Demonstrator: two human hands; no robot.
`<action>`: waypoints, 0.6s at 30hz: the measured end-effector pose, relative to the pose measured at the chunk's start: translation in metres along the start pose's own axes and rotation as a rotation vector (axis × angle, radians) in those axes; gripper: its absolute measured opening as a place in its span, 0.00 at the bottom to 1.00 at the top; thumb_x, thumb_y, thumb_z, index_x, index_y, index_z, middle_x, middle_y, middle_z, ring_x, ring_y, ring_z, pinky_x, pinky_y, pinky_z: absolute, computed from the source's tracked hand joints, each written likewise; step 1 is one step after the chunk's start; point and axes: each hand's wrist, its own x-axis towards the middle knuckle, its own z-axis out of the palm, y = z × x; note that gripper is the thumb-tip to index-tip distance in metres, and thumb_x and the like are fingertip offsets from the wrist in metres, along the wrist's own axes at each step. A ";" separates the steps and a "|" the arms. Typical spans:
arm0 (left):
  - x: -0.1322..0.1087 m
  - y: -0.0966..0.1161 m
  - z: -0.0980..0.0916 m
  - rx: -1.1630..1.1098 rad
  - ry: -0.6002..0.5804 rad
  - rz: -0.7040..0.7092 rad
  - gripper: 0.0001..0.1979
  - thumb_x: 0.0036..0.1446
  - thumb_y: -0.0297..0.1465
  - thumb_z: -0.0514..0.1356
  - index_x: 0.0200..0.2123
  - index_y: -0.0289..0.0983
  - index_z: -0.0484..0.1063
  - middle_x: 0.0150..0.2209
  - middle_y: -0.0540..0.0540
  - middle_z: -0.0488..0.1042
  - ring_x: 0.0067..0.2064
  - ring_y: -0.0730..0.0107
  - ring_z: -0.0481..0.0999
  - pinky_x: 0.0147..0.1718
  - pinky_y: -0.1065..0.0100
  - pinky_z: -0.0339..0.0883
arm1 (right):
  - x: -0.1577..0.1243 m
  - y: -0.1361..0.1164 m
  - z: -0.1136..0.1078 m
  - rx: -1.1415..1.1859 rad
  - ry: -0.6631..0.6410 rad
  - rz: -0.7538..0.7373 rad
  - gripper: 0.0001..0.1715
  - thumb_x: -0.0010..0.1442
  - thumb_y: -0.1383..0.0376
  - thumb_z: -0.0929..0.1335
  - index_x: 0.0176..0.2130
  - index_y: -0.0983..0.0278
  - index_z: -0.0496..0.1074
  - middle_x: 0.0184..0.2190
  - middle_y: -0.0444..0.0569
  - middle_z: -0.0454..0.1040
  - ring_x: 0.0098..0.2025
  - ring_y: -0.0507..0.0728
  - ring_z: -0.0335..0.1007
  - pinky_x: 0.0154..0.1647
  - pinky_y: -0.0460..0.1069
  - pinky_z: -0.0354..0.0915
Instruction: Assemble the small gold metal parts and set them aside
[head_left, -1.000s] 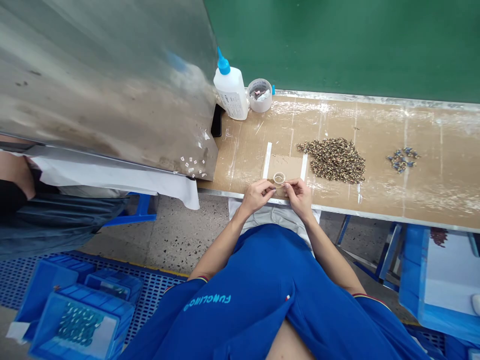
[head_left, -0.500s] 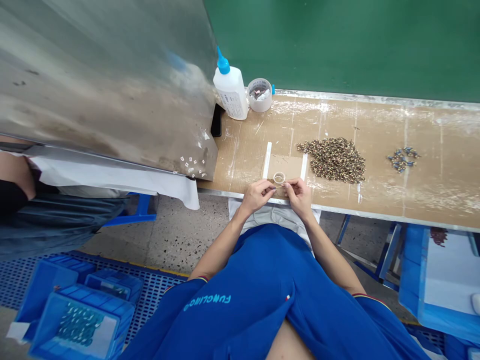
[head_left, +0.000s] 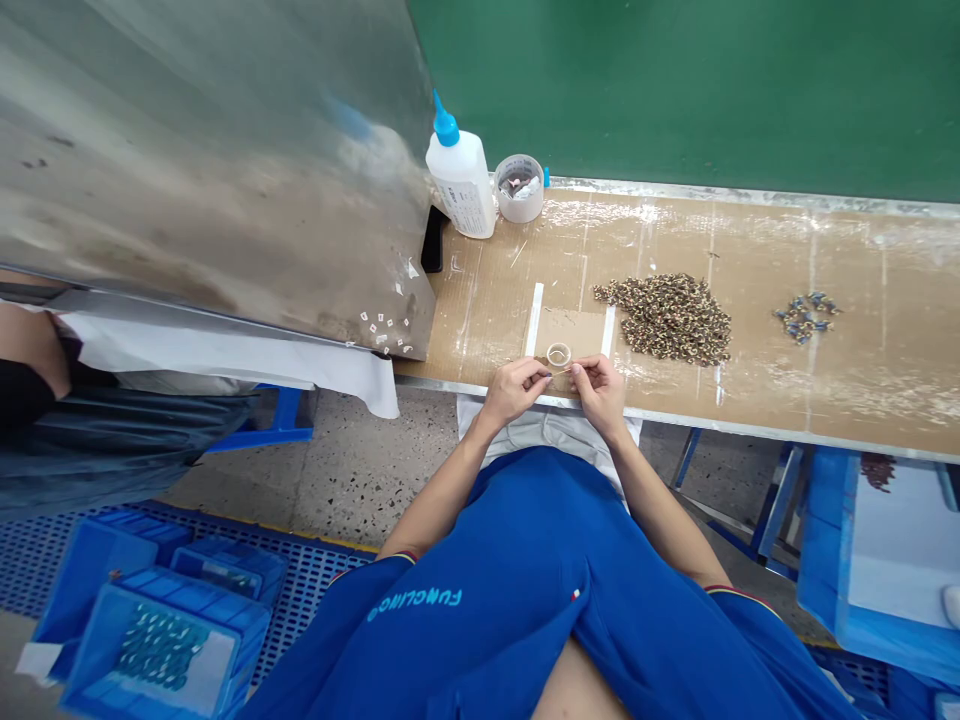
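While your left hand [head_left: 514, 389] pinches thumb to fingertips on a tiny piece [head_left: 550, 377], too small to make out, your right hand [head_left: 600, 390] closes its thumb and forefinger on what looks like a thin stick [head_left: 563, 371] pointing toward that piece. Both sit near the table's front edge, well apart at the wrists. Just beyond your fingertips stands a small round cup [head_left: 559, 355], between two white strips [head_left: 535, 320]. To your right lies a heap of gold-and-dark pieces [head_left: 675, 320], with a smaller bluish cluster [head_left: 802, 326] farther along.
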 end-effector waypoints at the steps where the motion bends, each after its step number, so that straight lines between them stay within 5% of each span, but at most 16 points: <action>1: 0.000 0.000 0.000 0.000 -0.001 -0.001 0.07 0.63 0.30 0.60 0.32 0.35 0.75 0.29 0.49 0.74 0.25 0.76 0.66 0.27 0.73 0.61 | 0.000 0.000 0.000 0.002 0.001 -0.002 0.25 0.59 0.40 0.70 0.34 0.59 0.72 0.24 0.44 0.75 0.24 0.54 0.70 0.23 0.50 0.70; 18: 0.000 -0.001 -0.001 -0.013 0.001 0.003 0.07 0.64 0.31 0.60 0.33 0.36 0.75 0.30 0.49 0.75 0.24 0.77 0.66 0.27 0.73 0.61 | -0.002 0.006 0.000 -0.007 0.016 -0.021 0.24 0.61 0.43 0.69 0.36 0.60 0.73 0.26 0.46 0.77 0.25 0.55 0.70 0.24 0.50 0.69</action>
